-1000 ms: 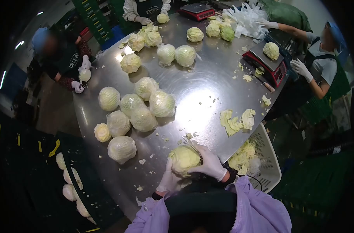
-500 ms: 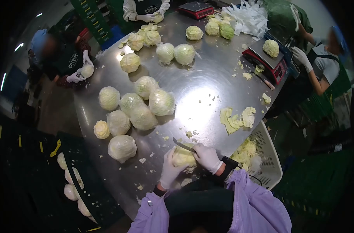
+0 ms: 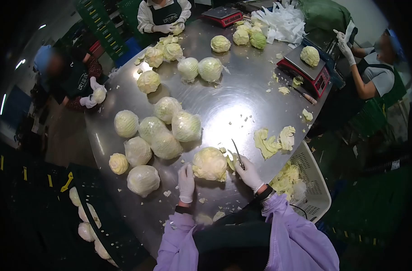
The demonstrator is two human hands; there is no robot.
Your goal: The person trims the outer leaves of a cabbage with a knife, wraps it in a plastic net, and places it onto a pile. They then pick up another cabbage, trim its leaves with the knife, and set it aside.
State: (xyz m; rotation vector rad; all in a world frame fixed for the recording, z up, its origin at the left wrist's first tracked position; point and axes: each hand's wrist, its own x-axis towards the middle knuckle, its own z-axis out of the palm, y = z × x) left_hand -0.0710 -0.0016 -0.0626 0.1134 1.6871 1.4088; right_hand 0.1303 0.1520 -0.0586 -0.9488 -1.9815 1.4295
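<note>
A pale yellow cabbage [image 3: 209,164] rests on the metal table [image 3: 215,101] in front of me. My left hand [image 3: 186,181], in a white glove, is at its left side, fingers pointing forward and apart from any grip. In my gloved right hand [image 3: 248,172] is a knife [image 3: 237,151] with a curved dark blade, pointing away from me, to the right of the cabbage. Loose leaf bits lie between the cabbage and the knife. Several film-wrapped cabbages [image 3: 186,126] stand to the left and behind.
A white basket [image 3: 321,189] of trimmings is at the right. Cut leaves [image 3: 265,143] lie near the edge. A red scale [image 3: 321,81] carries a cabbage. Another knife [image 3: 309,98] lies beside it. Co-workers stand around the table; a dark crate [image 3: 102,217] is at left.
The cabbage has moved forward onto the table, away from my body. My left hand has released it, and my right hand has moved the knife off it to the right.
</note>
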